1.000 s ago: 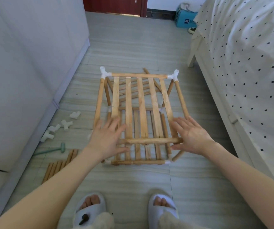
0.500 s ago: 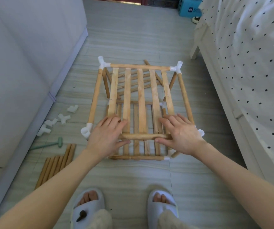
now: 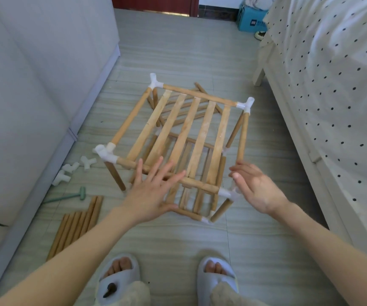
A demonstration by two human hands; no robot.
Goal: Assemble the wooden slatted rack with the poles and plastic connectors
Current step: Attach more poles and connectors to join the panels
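Observation:
The wooden slatted rack (image 3: 191,127) stands on the floor in front of me, two tiers of slats joined by poles and white plastic connectors (image 3: 106,152) at the corners. It sits turned at an angle. My left hand (image 3: 154,191) lies flat with straight, spread fingers on the near top rail. My right hand (image 3: 255,187) is beside the near right corner connector (image 3: 229,193), palm turned inward, fingers loosely bent, holding nothing. Whether it touches the rack I cannot tell.
Spare wooden poles (image 3: 76,226) lie on the floor at the left, with loose white connectors (image 3: 74,168) and a small green mallet (image 3: 72,196). A white cabinet (image 3: 34,96) is on the left, a bed (image 3: 332,96) on the right. My slippered feet (image 3: 165,277) are below.
The rack has turned so its near right corner swings toward me. My right hand has come off the near rail to the right corner; my left hand stays flat on the rail.

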